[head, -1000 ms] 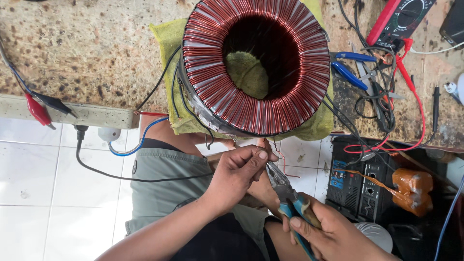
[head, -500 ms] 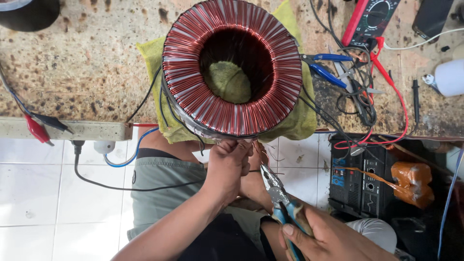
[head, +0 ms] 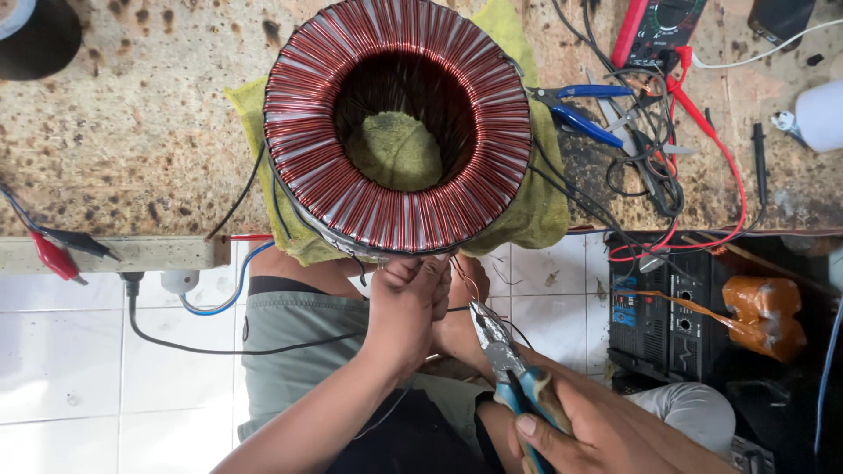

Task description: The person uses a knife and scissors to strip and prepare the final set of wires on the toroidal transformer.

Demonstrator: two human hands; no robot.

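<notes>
The left hand, at lower centre of the frame, is closed in a pinch on thin copper lead wires where they leave the lower rim of the large round toroidal coil wound in reddish-brown enamelled copper wire. The pinch appears to be placed close under the winding so that the loose ends are kept taut and apart.

The right hand, at lower right, is wrapped firmly round the blue-and-yellow handles of a pair of steel pliers. The nose is pointed up and left towards the pinched wires; whether the tip is touching a wire cannot be told.

The coil lies flat at upper centre, overhanging the front edge of the speckled stone workbench, so that its underside leads can be reached from below. It is seated on a yellow-green cloth, judged to be padding against the rough surface.

To the right of the coil, blue-handled cutters, a red multimeter with red and black test leads and tangled wires are kept within reach. Red and black crocodile clips hang at the left edge. A black electronic unit stands on the white tiled floor at lower right.
</notes>
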